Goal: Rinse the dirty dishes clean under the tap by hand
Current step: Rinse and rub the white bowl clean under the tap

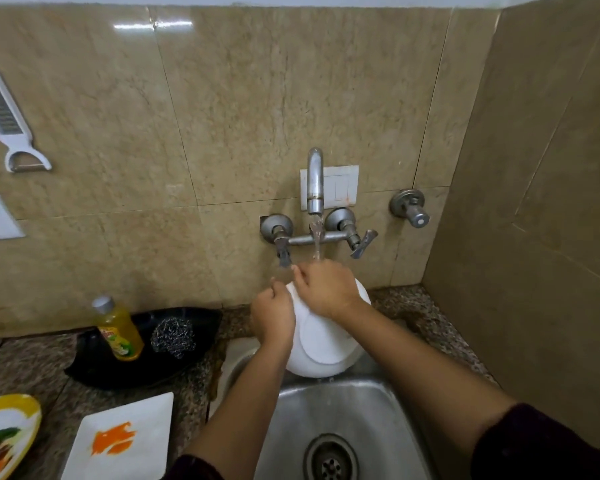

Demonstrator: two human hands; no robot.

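Observation:
A round white plate [321,344] is held tilted on edge over the steel sink [371,410], its underside facing me. My left hand [273,315] grips its left rim. My right hand [326,287] lies over its top edge, fingers curled on the rim. Water runs from the wall tap [315,181] onto my right hand and the plate's top. The plate's front face is hidden.
On the counter at left lie a square white plate with an orange smear [122,441] and a yellow-rimmed plate with food scraps [4,434]. A black tray [146,348] holds a yellow soap bottle [118,329] and a steel scrubber [173,336]. A side wall stands close on the right.

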